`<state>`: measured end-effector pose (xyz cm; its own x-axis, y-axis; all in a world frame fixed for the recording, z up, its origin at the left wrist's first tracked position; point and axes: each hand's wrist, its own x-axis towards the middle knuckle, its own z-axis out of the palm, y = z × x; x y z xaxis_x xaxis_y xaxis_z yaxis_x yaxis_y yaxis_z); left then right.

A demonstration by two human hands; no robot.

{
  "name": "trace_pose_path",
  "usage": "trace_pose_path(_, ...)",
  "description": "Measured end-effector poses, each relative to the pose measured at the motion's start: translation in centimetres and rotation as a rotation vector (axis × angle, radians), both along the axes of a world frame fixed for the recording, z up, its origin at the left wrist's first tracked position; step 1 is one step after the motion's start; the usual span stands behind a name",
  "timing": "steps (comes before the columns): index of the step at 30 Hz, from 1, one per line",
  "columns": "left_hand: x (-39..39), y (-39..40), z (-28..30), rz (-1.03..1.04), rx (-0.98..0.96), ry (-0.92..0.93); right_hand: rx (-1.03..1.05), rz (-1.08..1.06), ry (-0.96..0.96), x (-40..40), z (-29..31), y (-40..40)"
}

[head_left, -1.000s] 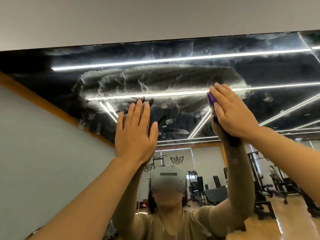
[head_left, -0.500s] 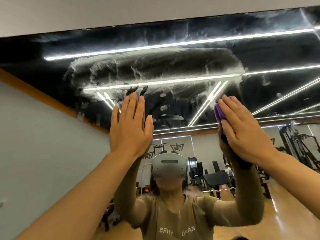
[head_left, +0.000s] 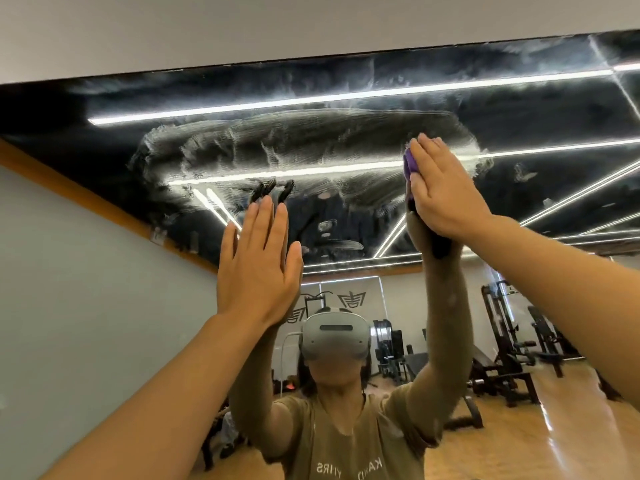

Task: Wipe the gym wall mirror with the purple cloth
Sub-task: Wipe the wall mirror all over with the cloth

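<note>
Both bare arms raised up and forward, left hand point(head_left: 258, 268) flat with straight fingers point(head_left: 266, 223) together pointing up, right hand point(head_left: 445, 188) higher, fingers straight, palm pressing forward, wrist bent back

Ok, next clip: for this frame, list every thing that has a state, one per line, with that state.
Gym wall mirror: smeared, with a whitish streaky patch across its upper part.
Purple cloth: bunched, pressed flat against the mirror, mostly hidden under the right hand.
Right hand: fingers straight, pressing the cloth to the glass.
Left hand: open, fingers straight, flat against the mirror, holding nothing.
</note>
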<state>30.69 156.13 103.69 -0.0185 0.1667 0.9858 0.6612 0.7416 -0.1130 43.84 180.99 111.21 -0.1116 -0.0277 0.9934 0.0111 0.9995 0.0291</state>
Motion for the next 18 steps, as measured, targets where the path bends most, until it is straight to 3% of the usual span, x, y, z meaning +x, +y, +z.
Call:
trace_pose_path(6, -0.3, -0.6, -0.8, -0.039, -0.015, 0.03, 0.109, 0.015, -0.03, -0.1, -11.4, 0.4)
trace_pose_path(9, -0.1, -0.4, -1.0, -0.057, -0.005, 0.021, 0.129, 0.006, -0.06, 0.1, -13.0, 0.7)
trace_pose_path(13, -0.1, -0.3, -1.0, -0.047, -0.006, 0.014, 0.141, -0.01, -0.04, -0.1, -9.7, 0.3)
trace_pose_path(18, -0.3, -0.4, -0.8, -0.045, -0.003, 0.013, 0.017, -0.011, -0.011, -0.9, -0.5, -1.4)
